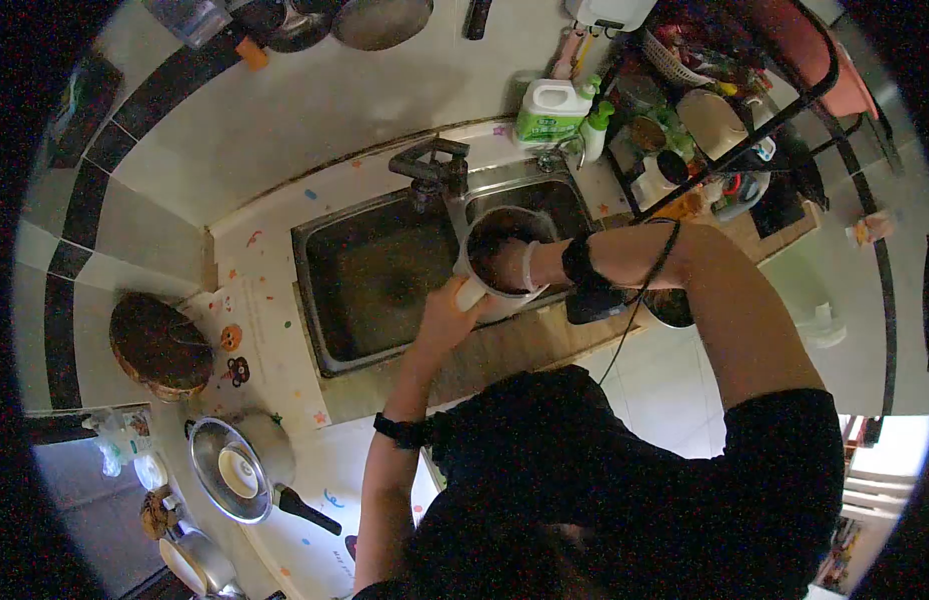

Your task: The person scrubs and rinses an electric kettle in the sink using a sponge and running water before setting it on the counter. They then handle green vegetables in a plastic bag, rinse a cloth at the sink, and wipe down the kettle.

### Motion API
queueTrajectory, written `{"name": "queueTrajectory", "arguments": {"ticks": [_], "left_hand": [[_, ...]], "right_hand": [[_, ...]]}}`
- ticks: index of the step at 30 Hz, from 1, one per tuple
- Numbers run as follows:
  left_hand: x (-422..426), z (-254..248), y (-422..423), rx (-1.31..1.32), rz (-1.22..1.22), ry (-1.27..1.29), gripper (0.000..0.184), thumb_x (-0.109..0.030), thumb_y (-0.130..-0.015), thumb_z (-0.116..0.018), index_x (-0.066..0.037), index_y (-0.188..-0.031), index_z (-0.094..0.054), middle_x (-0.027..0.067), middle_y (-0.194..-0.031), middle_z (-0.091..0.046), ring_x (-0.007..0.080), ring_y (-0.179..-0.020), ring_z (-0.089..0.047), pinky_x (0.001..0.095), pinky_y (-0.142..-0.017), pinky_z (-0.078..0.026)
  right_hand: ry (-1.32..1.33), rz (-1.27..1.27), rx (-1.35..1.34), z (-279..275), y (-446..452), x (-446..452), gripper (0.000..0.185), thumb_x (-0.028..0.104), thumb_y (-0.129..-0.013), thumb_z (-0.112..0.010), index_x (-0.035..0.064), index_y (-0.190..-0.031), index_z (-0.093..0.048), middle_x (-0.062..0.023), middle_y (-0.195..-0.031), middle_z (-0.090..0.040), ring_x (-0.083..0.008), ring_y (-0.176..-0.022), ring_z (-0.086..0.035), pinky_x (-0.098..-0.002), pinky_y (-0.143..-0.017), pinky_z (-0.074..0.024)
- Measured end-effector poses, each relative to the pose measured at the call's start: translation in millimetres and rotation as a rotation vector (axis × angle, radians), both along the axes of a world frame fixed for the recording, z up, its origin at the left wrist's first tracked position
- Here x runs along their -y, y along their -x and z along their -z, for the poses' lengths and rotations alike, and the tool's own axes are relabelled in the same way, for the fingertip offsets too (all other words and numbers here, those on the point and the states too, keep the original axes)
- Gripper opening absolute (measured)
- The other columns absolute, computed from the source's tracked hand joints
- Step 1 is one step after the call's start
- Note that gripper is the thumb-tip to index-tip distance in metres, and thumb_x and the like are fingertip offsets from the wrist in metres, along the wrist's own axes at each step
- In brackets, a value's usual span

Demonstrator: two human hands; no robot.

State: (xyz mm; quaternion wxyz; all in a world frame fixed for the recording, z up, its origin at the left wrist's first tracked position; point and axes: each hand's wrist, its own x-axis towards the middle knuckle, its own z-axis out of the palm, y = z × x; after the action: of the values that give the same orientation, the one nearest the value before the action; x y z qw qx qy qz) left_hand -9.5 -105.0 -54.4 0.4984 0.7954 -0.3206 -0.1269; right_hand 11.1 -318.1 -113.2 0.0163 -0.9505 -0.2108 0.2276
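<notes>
A deep, pale pot (503, 306) with a light rim and a dark inside is held over the near side of the right sink basin. My left hand (447, 318) is closed around its cream handle (471, 293). My right hand (512, 266) reaches down into the pot, with a pale bracelet at the wrist. Its fingers are hidden in the dark interior, so whether they hold anything cannot be made out. The left sink basin (370, 275) lies beside the pot, and the dark faucet (433, 168) stands behind.
Behind the sink stand a white-and-green detergent jug (551, 115) and a green pump bottle (596, 132). A crowded black rack (720, 140) fills the right. To the left are a round brown board (162, 342) and a lidded pressure cooker (230, 470) whose black handle juts inward.
</notes>
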Motion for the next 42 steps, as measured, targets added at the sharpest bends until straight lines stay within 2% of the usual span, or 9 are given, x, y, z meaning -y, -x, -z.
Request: {"name": "queueTrajectory", "arguments": {"ticks": [12,14,15,20,21,28,30,36,42], "left_hand": [[-2,-4,1,-0.077,-0.038,-0.086,0.040,-0.031,-0.069,-0.069,-0.003,-0.095,-0.057,0.0190,-0.084,-0.062,0.0327,-0.079,-0.061,0.0383,-0.065,-0.048],[0,5,-1,-0.085,-0.021,-0.042,0.041,-0.032,-0.069,-0.069,-0.003,-0.096,-0.057,0.0188,-0.084,-0.062,0.0328,-0.079,-0.061,0.0384,-0.066,-0.048],[1,8,-3,-0.090,-0.005,0.002,0.042,-0.032,-0.069,-0.070,-0.003,-0.096,-0.057,0.0187,-0.084,-0.062,0.0329,-0.080,-0.061,0.0385,-0.067,-0.048],[5,-2,-2,-0.133,0.048,-0.060,0.043,-0.031,-0.070,-0.069,-0.003,-0.099,-0.056,0.0187,-0.087,-0.062,0.0324,-0.082,-0.061,0.0387,-0.069,-0.048],[4,-8,-2,-0.186,0.050,-0.103,0.043,-0.031,-0.070,-0.069,-0.003,-0.100,-0.056,0.0187,-0.087,-0.062,0.0322,-0.082,-0.061,0.0387,-0.069,-0.048],[5,8,-1,-0.066,0.025,-0.013,0.045,-0.032,-0.071,-0.068,-0.004,-0.103,-0.054,0.0184,-0.087,-0.062,0.0329,-0.079,-0.061,0.0391,-0.068,-0.048],[3,8,0,-0.009,0.013,-0.094,0.044,-0.032,-0.071,-0.068,-0.005,-0.103,-0.054,0.0181,-0.088,-0.062,0.0335,-0.081,-0.060,0.0390,-0.069,-0.047],[5,-3,-2,-0.111,0.076,-0.020,0.040,-0.030,-0.071,-0.067,-0.003,-0.099,-0.056,0.0182,-0.088,-0.062,0.0332,-0.084,-0.060,0.0382,-0.071,-0.047],[6,9,-6,-0.040,0.100,0.045,0.039,-0.030,-0.071,-0.067,-0.002,-0.098,-0.056,0.0193,-0.086,-0.061,0.0311,-0.082,-0.061,0.0372,-0.068,-0.047]], "right_hand": [[-0.133,0.214,0.093,-14,0,10,0.010,0.012,-0.071,-0.056,0.0080,-0.076,-0.063,-0.0079,-0.074,-0.060,-0.0231,-0.077,-0.057,-0.0339,-0.066,-0.0466],[-1.002,0.580,0.152,-32,9,14,0.011,0.010,-0.076,-0.052,0.0065,-0.081,-0.062,-0.0100,-0.080,-0.061,-0.0252,-0.075,-0.059,-0.0335,-0.066,-0.0472],[-1.004,0.577,0.147,-32,8,12,0.011,0.010,-0.076,-0.052,0.0065,-0.081,-0.062,-0.0100,-0.080,-0.061,-0.0252,-0.075,-0.059,-0.0335,-0.066,-0.0472],[0.209,-0.079,0.243,-30,8,9,0.011,0.015,-0.078,-0.055,0.0074,-0.084,-0.060,-0.0040,-0.082,-0.061,-0.0193,-0.074,-0.058,-0.0332,-0.069,-0.0462],[0.295,-0.153,0.209,-26,4,7,0.011,0.015,-0.078,-0.055,0.0073,-0.084,-0.060,-0.0042,-0.081,-0.061,-0.0193,-0.073,-0.057,-0.0333,-0.068,-0.0461],[0.152,-0.161,-0.010,-7,0,-14,0.012,0.015,-0.075,-0.053,0.0069,-0.081,-0.060,-0.0054,-0.074,-0.059,-0.0194,-0.066,-0.056,-0.0339,-0.060,-0.0451],[0.112,-0.134,-0.061,-9,-1,-13,0.012,0.015,-0.074,-0.053,0.0068,-0.080,-0.060,-0.0057,-0.072,-0.059,-0.0194,-0.064,-0.056,-0.0340,-0.058,-0.0448],[0.087,-0.033,-0.288,-30,0,10,0.013,0.015,-0.071,-0.052,0.0064,-0.077,-0.059,-0.0067,-0.066,-0.057,-0.0195,-0.058,-0.055,-0.0345,-0.052,-0.0439],[0.052,0.127,-0.468,-69,-9,26,0.013,0.015,-0.068,-0.051,0.0061,-0.074,-0.059,-0.0078,-0.060,-0.056,-0.0196,-0.052,-0.054,-0.0350,-0.045,-0.0431]]}}
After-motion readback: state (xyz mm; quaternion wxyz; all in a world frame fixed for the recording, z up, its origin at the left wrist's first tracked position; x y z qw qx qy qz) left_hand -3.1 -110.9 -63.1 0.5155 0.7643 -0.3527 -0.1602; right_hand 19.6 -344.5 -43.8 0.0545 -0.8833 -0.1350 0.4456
